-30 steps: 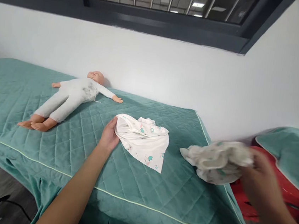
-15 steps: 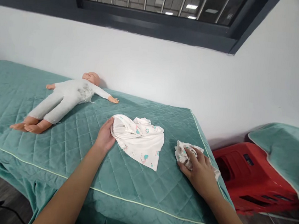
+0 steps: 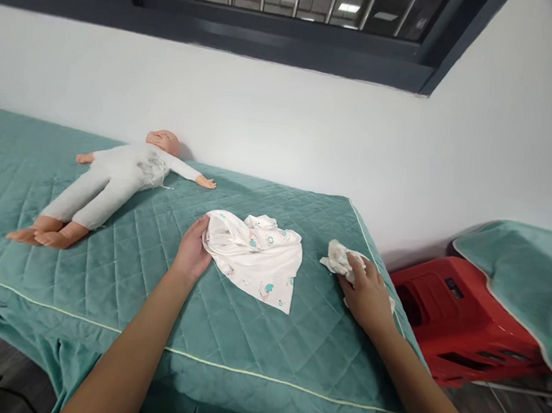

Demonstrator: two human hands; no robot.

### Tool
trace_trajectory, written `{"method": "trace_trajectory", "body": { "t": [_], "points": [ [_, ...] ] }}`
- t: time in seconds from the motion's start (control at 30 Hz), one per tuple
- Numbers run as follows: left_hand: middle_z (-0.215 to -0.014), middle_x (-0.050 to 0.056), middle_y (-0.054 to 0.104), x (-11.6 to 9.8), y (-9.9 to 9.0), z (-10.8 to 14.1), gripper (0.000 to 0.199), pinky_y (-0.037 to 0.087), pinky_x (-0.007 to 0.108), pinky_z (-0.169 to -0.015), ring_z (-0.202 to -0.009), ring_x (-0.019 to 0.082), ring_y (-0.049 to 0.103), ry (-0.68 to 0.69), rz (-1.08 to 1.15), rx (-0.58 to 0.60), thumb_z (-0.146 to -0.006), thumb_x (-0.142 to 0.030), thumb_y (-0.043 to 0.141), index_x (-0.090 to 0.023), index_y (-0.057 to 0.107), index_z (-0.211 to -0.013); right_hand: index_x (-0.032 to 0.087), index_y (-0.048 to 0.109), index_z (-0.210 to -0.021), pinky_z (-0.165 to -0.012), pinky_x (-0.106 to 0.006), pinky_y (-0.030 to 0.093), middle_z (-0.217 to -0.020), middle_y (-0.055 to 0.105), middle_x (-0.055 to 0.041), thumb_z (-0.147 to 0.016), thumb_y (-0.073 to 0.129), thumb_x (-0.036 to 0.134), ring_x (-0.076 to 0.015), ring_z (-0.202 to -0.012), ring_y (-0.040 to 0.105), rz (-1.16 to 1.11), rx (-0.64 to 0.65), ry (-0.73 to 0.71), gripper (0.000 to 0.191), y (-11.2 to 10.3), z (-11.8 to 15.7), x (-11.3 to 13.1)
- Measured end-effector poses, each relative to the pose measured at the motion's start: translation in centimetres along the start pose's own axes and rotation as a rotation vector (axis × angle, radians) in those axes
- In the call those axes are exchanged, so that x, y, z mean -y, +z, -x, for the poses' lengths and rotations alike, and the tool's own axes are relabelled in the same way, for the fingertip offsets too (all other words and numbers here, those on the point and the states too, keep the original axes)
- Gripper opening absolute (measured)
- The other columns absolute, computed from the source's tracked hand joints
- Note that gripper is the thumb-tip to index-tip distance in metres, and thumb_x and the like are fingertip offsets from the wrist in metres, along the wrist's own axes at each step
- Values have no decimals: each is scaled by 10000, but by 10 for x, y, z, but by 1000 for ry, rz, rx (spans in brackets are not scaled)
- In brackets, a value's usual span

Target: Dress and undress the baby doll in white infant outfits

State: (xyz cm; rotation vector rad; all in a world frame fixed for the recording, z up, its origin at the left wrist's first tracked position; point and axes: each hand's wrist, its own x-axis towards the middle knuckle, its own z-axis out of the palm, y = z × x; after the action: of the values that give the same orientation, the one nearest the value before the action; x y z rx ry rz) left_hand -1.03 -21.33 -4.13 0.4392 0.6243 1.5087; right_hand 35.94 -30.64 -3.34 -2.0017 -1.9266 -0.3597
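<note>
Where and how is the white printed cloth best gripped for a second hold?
The white printed cloth is probably best pinched at its pointed near-right corner, coming from the right: that corner juts out uncovered, while the far part is bunched and the left hand holds the left edge.

Reaching Forward, Well Apart

I see the left forearm (image 3: 136, 343) bare, slanting forward and inward; the left hand (image 3: 193, 250) is turned on edge and curled, its grip partly hidden. The right forearm (image 3: 426, 396) slants inward too, bare, and the right hand (image 3: 368, 294) is palm down, knuckles up, bent.
</note>
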Motion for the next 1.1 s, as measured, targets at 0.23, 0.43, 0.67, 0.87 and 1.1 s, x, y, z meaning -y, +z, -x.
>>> {"method": "trace_trajectory", "body": {
  "t": [0.23, 0.43, 0.67, 0.87, 1.1],
  "points": [
    [-907, 38, 740, 2, -2, -2, 107, 544, 279, -826, -868, 160, 691, 0, 1, -11, -840, -246, 710, -150, 697, -886, 272, 401, -1450, -983, -512, 492, -1447, 495, -126, -967, 445, 465, -353, -1223, 558, 64, 7, 82, 522, 5, -6, -9],
    [-920, 35, 745, 3, -6, -4, 124, 543, 282, -845, -878, 164, 695, 6, 2, 0, -829, -259, 725, -156, 696, -891, 244, 418, -1447, -863, -464, 526, -1380, 529, -172, -972, 416, 457, -343, -1110, 620, 83, -3, 212, 521, 7, -20, -10],
    [-926, 30, 748, 3, -6, -3, 161, 538, 296, -852, -873, 166, 699, 5, -11, -3, -805, -269, 752, -159, 695, -907, 240, 397, -1473, -995, -496, 491, -1393, 547, -148, -861, 573, 595, -348, -1251, 555, -260, 22, 186, 730, 0, -7, -17],
    [-892, 36, 749, 3, -4, -2, 126, 536, 280, -820, -844, 163, 699, 4, -3, -9, -818, -251, 738, -147, 694, -875, 188, 466, -1431, -986, -486, 509, -1315, 619, -157, -802, 648, 621, -362, -1162, 619, -450, 21, 357, 785, -14, -6, -43],
    [-881, 23, 746, 3, -5, -3, 135, 544, 270, -810, -835, 153, 698, 7, -21, 10, -806, -252, 749, -149, 699, -877, 211, 343, -1495, -1092, -495, 425, -1437, 513, -144, -817, 657, 582, -319, -1292, 528, -505, 59, 80, 834, 8, -11, -28]
  ]
}}
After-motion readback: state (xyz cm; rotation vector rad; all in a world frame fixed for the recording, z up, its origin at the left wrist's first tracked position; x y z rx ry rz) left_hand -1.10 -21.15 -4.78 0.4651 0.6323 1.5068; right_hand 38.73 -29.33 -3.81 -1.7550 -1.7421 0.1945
